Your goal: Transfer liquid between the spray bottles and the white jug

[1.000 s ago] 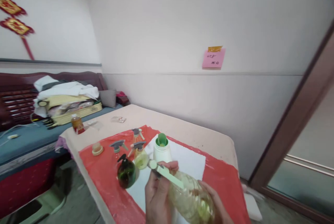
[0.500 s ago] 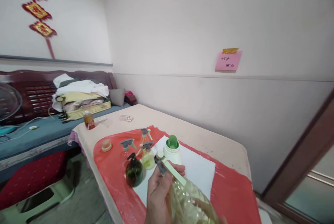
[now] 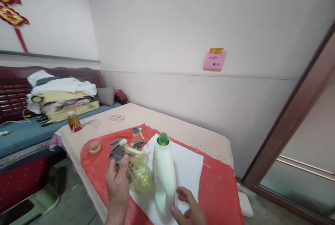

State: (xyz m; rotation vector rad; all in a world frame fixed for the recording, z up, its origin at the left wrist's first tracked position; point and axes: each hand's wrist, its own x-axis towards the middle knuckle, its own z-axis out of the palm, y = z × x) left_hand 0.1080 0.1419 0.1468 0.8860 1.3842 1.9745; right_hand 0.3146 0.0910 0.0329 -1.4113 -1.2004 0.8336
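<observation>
My left hand is closed around the neck of a clear yellowish spray bottle with a grey and pale green trigger head, held over the left part of the white cloth. My right hand rests at the base of a tall white bottle, fingers curled against its lower side. A green funnel sits in that bottle's mouth. Another small spray bottle stands behind them.
A red plastic sheet covers the near part of the beige table. A tan lid and a small amber bottle stand at the left. A bench with folded laundry lies beyond. The wall carries a pink note.
The spray bottle has swung left and down, away from the white bottle, held now by my left hand alone. My right hand let go of it and dropped to the white bottle's base.
</observation>
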